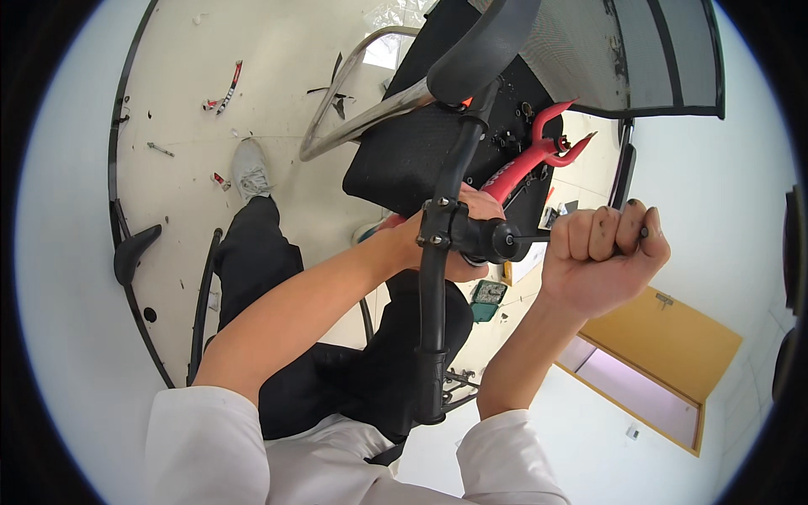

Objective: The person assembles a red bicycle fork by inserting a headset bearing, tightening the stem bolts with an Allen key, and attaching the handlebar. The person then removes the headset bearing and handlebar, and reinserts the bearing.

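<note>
My left hand [481,204] is wrapped round the red bicycle fork [515,173] just behind the black stem [454,229]; the stem hides part of this hand. Clamped in the stem is a black handlebar [433,311], running from the chair down toward my lap. My right hand [602,252] is closed in a fist round a dark hex key [530,239]. The key's shaft reaches to the round cap [503,239] at the stem's end. Beyond my hands, the fork's two prongs lie over the black chair seat [391,164].
The chair has a black armrest [484,50], a bent metal frame [324,139] and a mesh back [589,59]. Small dark parts [509,139] lie on its seat. A green case [488,299] and scattered scraps lie on the floor. An orange-brown door [673,341] is at right.
</note>
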Tool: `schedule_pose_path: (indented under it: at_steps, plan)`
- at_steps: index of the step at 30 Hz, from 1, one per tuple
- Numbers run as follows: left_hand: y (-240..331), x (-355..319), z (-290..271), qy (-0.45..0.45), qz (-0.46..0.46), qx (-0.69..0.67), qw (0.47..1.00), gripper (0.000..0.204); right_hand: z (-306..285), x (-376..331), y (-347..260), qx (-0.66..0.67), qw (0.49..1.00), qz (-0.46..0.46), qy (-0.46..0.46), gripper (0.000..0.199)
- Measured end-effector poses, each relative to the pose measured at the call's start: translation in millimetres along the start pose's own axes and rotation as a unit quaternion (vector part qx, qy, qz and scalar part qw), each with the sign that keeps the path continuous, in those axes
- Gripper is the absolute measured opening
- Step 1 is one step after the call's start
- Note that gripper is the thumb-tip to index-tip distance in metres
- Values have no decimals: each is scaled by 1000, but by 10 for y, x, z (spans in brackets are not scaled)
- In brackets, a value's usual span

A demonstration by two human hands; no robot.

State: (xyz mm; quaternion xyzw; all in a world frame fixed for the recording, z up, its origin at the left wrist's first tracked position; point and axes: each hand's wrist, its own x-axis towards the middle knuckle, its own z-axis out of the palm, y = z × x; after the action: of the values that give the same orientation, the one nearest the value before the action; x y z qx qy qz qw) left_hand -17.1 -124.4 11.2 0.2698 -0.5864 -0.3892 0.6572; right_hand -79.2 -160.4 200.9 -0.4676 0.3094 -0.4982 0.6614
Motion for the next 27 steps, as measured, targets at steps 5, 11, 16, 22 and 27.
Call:
schedule_pose_path:
  at_steps: [5,11,16,22,27]
  plan:
    - [-10,-12,31,40,30,-10,999,44,32,-44,-25,-32,998,9,-57,36]
    - [-10,3,-3,-12,14,17,1000,46,17,46,-61,-82,977,54,-187,27]
    - [-10,-4,-8,7,27,9,1000,46,138,-64,23,-138,984,-17,-110,26]
    - [11,19,15,36,19,-9,999,46,223,-251,273,-253,944,-194,88,43]
    - [49,50,-48,-5,16,17,1000,42,291,-285,395,-379,867,-274,170,66]
